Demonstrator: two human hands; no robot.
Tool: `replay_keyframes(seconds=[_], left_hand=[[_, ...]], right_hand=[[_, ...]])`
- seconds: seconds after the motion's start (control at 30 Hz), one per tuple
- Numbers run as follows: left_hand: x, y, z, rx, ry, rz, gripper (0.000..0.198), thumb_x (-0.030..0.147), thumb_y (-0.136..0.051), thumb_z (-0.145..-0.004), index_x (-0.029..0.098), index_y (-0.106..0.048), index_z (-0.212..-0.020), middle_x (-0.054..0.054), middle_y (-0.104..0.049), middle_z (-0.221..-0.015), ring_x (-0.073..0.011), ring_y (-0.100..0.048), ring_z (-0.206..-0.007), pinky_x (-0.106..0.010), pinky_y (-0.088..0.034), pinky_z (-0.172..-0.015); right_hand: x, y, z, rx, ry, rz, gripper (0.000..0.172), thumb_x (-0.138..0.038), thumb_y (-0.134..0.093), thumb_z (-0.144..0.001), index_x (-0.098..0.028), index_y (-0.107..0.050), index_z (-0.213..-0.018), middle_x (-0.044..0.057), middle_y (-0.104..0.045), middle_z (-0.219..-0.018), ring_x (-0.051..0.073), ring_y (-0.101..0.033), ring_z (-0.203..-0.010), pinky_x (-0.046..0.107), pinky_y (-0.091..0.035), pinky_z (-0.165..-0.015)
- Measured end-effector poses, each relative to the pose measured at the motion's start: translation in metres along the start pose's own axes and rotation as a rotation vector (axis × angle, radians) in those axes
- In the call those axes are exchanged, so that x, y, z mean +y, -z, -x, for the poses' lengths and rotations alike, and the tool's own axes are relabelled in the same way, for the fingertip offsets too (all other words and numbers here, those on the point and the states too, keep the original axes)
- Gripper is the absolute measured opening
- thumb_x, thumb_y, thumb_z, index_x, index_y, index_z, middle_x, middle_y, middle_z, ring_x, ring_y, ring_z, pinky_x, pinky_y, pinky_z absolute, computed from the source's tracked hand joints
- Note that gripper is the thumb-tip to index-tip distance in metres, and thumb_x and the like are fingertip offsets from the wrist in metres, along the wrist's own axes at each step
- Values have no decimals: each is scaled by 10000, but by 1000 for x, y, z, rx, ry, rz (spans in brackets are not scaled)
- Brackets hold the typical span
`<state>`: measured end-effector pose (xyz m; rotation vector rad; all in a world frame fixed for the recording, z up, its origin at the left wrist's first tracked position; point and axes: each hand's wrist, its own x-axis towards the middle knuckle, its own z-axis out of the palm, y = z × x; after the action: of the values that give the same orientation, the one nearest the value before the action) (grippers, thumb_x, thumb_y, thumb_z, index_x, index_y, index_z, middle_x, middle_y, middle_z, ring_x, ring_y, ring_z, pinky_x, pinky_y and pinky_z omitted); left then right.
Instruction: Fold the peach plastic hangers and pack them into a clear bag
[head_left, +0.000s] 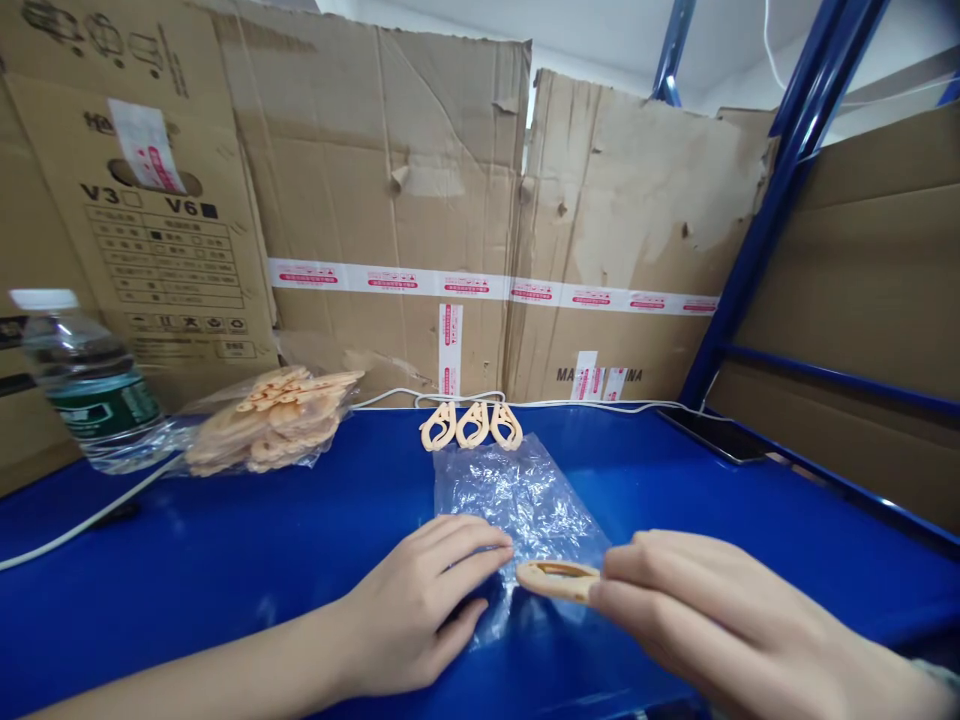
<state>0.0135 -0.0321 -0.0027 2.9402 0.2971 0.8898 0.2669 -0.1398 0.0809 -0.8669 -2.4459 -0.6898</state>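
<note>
My right hand [697,615] pinches a beige oval hair clip [556,578] at its right end, holding it flat just above the blue shelf. My left hand [424,610] rests with its fingers stretched out on the near edge of a small clear plastic bag [517,495] lying on the shelf. The clip's tip sits right at that bag's near edge, between both hands. Three more beige clips [471,425] lie in a row beyond the bag.
A clear bag full of beige clips [270,420] lies at the left, beside a water bottle [90,385]. A white cable [82,520] runs along the blue shelf [225,560]. Cardboard boxes [390,200] wall the back. A dark phone [712,435] lies at the right by the blue post [780,190].
</note>
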Motion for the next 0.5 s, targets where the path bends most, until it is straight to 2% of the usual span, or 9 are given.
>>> replay_keyframes(seconds=[0.1,0.17,0.33,0.43,0.5], left_hand=[[0,0,-1,-9,-2,7,448,59,-512,-847,105,-501,-1293,-146,-597,-1249,-249,-533,-1159,-432,-482,-994],[0,0,0,-17,2,7,449,65,-513,-848,106,-500,-1295,-145,-595,-1256,-248,-530,-1165,-430,-479,-997],[0,-2,0,-14,-12,-45,432,69,-511,-847,91,-519,-1278,-149,-613,-1240,-253,-541,-1160,-431,-480,-993],[1,1,-2,-23,-48,-142,406,97,-508,-865,81,-535,-1270,-146,-622,-1249,-273,-557,-1149,-458,-486,-979],[4,7,-7,12,-109,-254,364,88,-497,-876,83,-572,-1232,-139,-635,-1252,-291,-573,-1136,-479,-490,-961]], right_hand=[[-8,-6,-9,-42,150,30,418,-84,-282,-998,-150,-693,-957,60,-688,-709,170,-626,-609,273,-517,-619],[-10,-12,-10,-43,182,86,427,-24,-288,-966,-132,-700,-929,63,-692,-714,178,-617,-607,296,-503,-615],[-8,-42,0,-85,228,133,353,-69,-342,-951,-137,-686,-912,106,-692,-862,201,-597,-678,340,-481,-626],[-7,-56,5,-101,210,112,295,-79,-385,-934,-130,-671,-885,107,-658,-813,202,-561,-636,346,-468,-584],[-5,-59,4,-78,170,75,293,-69,-380,-937,-117,-666,-895,97,-631,-761,199,-554,-622,337,-474,-573]])
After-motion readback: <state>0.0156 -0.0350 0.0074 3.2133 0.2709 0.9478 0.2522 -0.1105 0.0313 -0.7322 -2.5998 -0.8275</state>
